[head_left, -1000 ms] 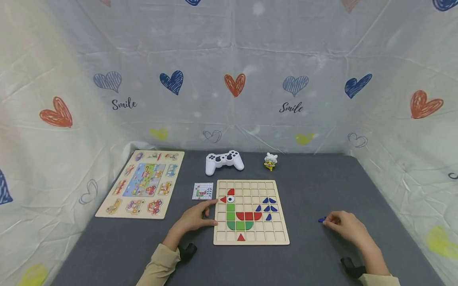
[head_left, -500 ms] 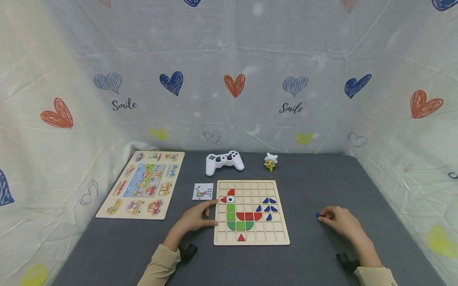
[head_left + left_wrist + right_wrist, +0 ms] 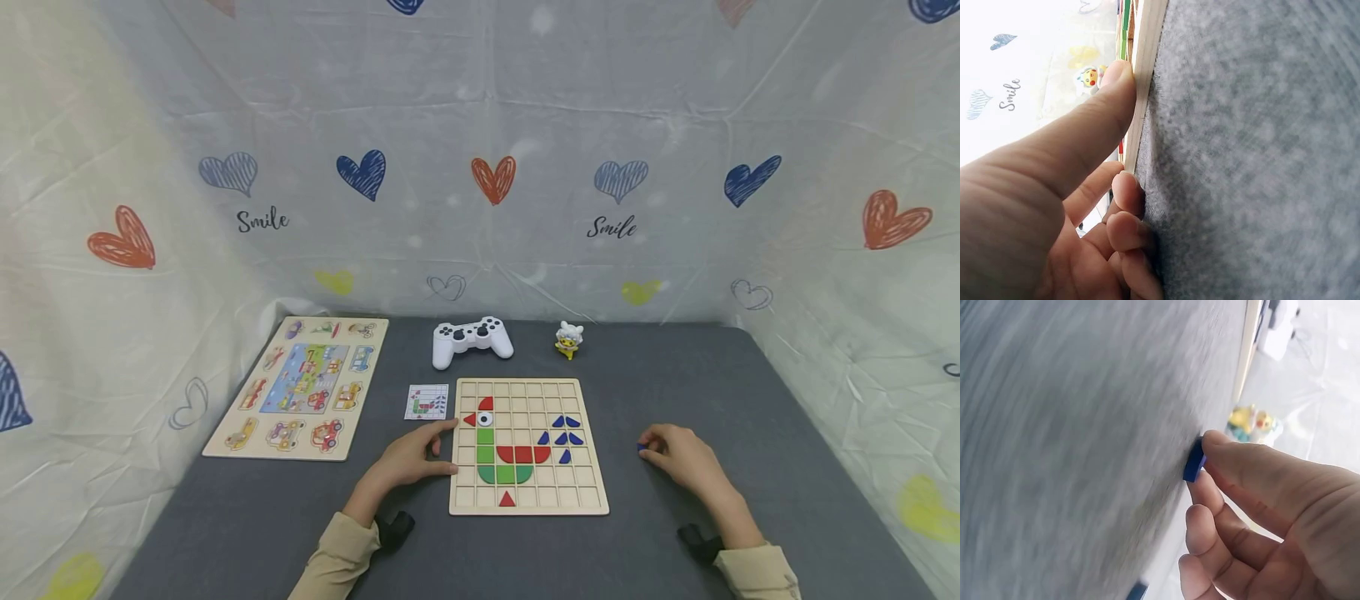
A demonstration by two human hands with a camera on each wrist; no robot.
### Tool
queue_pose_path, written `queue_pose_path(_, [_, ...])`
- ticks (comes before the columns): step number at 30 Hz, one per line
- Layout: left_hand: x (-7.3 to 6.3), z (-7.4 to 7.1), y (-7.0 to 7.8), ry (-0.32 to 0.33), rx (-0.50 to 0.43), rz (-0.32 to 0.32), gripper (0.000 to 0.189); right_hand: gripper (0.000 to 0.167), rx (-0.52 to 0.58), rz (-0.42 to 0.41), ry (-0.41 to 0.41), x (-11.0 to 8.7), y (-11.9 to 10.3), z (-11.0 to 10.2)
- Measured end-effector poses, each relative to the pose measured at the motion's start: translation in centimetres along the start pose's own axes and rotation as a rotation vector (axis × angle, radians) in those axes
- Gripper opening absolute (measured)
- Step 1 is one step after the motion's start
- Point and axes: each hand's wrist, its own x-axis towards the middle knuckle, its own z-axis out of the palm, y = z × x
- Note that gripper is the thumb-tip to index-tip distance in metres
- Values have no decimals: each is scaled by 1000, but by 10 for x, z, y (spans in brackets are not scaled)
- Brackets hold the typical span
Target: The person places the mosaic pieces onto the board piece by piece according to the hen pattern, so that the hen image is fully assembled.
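Between the thumb and index finger of my right hand [image 3: 686, 458] is a small blue block [image 3: 1195, 460], pinched just right of the wooden grid board [image 3: 555, 492]. Red, green and blue tiles and a round eye tile form a bird on that board. Several blue tiles [image 3: 561, 439] make its tail. My left hand [image 3: 408, 457] touches the board's left edge with thumb and index finger spread apart; its other fingers curl loosely below. In the left wrist view, the thumb [image 3: 1094, 119] rests against the board's pale side.
A small picture card [image 3: 427, 402] lies by the board's upper left corner. Behind are a white game controller [image 3: 472, 339] and a small figurine [image 3: 568, 339]. A vehicle puzzle board [image 3: 360, 333] lies left. Another blue piece [image 3: 1137, 591] shows low in the right wrist view.
My right hand has moved left across the dark tabletop toward the grid board, carrying the blue block. The left hand has stayed at the board's edge.
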Motion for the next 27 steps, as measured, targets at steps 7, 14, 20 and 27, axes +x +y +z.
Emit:
queue_pose_path(7, [0,0,0,2,-3,5,72,8,25,-28,14,8,-16,9])
queue_pose_path(14, [-1,0,0,5,3,12,71,8,55,-53,5,13,-35,15])
queue_pose_path(20, [-1,-1,1,6,10,18,71,10,67,-76,-5,15,-52,19])
queue_pose_path(27, [0,0,0,3,4,13,71,11,90,-74,-44,15,-63,24])
